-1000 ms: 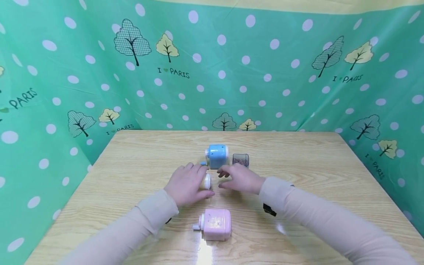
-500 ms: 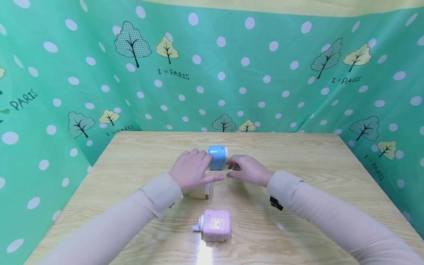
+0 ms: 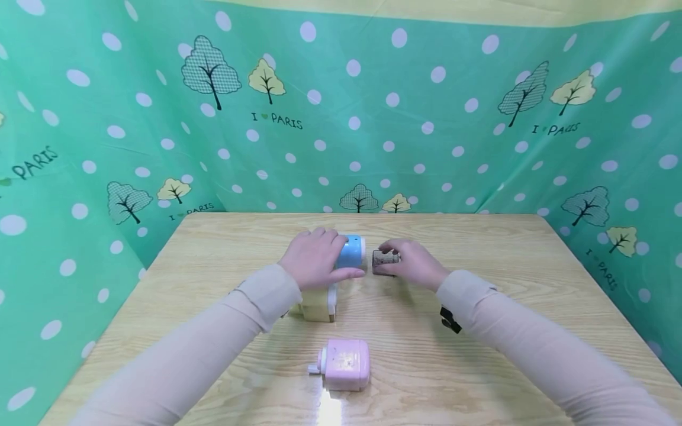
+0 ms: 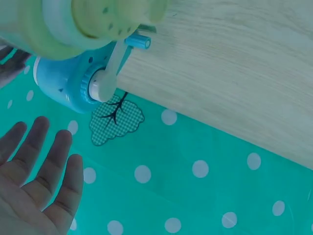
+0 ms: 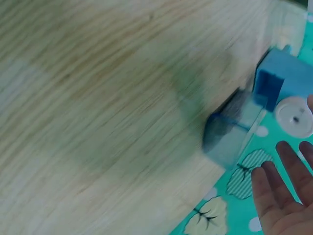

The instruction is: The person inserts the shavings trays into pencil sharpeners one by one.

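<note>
Blue sharpener (image 3: 352,253) half hidden by left hand (image 3: 314,259), right wrist view blurred

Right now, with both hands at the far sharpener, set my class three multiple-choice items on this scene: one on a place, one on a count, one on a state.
1. Where is the pink sharpener?
A. nearest the person
B. against the backdrop
C. under the left hand

2. How many sharpeners stand on the table?
A. one
B. three
C. five

3. What is the right hand doing?
A. lying flat on bare table
B. holding the small clear drawer
C. lifting the pink sharpener

Answers: 1 A, it sits at the near edge. 2 B, pink, yellow sharpener and blue sharpener. 3 B, its fingers close round the drawer beside the blue one, while the left hand covers that one.
</note>
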